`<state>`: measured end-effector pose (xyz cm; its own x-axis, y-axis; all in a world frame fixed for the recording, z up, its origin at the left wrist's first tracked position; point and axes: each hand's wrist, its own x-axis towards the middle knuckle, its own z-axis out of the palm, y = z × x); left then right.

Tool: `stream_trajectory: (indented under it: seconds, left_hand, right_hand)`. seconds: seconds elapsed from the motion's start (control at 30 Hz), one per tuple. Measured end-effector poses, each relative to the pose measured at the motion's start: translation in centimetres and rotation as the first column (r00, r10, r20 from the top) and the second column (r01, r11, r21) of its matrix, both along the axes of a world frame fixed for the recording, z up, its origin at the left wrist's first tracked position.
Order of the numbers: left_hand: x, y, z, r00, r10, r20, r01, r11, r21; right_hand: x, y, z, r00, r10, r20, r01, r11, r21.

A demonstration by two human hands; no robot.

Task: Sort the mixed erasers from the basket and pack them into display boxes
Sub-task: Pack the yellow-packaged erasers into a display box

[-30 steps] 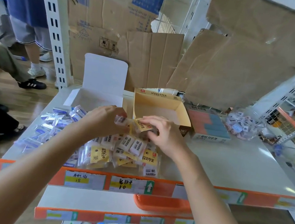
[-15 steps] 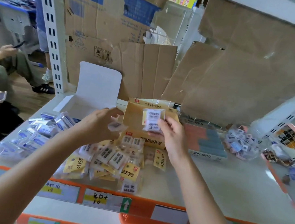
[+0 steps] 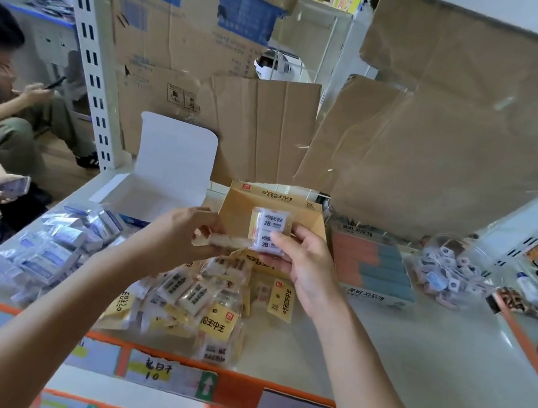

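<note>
2B eraser packs [image 3: 269, 229] held up against the yellow display box [image 3: 307, 214]
Right hand [image 3: 306, 271] pinches them; left hand [image 3: 180, 236] pinches a single pack [image 3: 224, 240] alongside. Slick wrappers could slip, falling into the mixed pile [image 3: 198, 301] before the box.

1. The head camera faces forward and down, from behind the left hand [image 3: 183, 236] and right hand [image 3: 306, 271].
2. Their fingers [image 3: 303, 234] sit near, mid-frame; shelf [image 3: 395, 353] beneath, cardboard [image 3: 440, 158] beyond the fingertips.
</note>
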<state>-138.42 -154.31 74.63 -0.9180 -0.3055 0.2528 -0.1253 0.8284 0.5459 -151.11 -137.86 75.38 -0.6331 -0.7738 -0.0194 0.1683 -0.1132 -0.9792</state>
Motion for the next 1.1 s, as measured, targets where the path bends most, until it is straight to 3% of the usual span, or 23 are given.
stream_trajectory:
  seconds: [0.1, 0.23, 0.37, 0.47, 0.67, 0.83, 0.93, 1.0, 1.1]
  left_hand:
    - [0.0, 0.3, 0.4, 0.999, 0.019, -0.051, -0.019, 1.0, 0.014]
    - [0.4, 0.7, 1.5, 0.969, 0.047, -0.242, -0.049, 0.999, 0.001]
    - [0.5, 1.2, 2.1, 0.943, 0.054, -0.33, -0.122, 0.975, -0.187]
    - [0.2, 1.9, 2.3, 0.94, -0.026, -0.34, -0.089, 0.943, -0.319]
    - [0.0, 1.7, 1.7, 0.915, -0.109, -0.388, 0.025, 0.976, -0.216]
    - [0.2, 1.4, 1.5, 0.915, -0.147, -0.375, 0.141, 0.989, -0.043]
    - [0.2, 1.9, 1.9, 0.894, 0.088, -0.439, 0.058, 0.95, 0.308]
    - [-0.2, 1.8, 2.4, 0.921, 0.256, -0.294, -0.013, 0.774, 0.633]
    - [-0.8, 1.5, 2.8, 0.988, 0.138, -0.068, 0.005, 0.415, 0.91]
  right_hand:
    - [0.1, 0.2, 0.4, 0.999, -0.001, 0.051, 0.001, 1.0, -0.011]
    - [0.1, 0.6, 1.3, 0.969, 0.003, 0.247, 0.022, 0.995, -0.097]
    - [0.4, 0.6, 1.9, 0.924, 0.086, 0.372, -0.032, 0.988, -0.149]
    - [0.8, 0.3, 2.3, 0.891, 0.154, 0.428, -0.084, 0.981, -0.177]
    - [1.0, -0.2, 2.2, 0.85, 0.173, 0.497, -0.116, 0.983, -0.144]
    - [1.1, -0.5, 1.6, 0.87, 0.088, 0.485, -0.035, 0.992, -0.118]
    - [1.0, -0.4, 1.7, 0.896, 0.071, 0.438, -0.015, 0.991, -0.13]
    - [1.0, -0.5, 1.8, 0.914, 0.082, 0.398, -0.027, 0.99, -0.142]
    - [1.2, -0.9, 1.9, 0.938, 0.083, 0.335, -0.039, 0.99, -0.134]
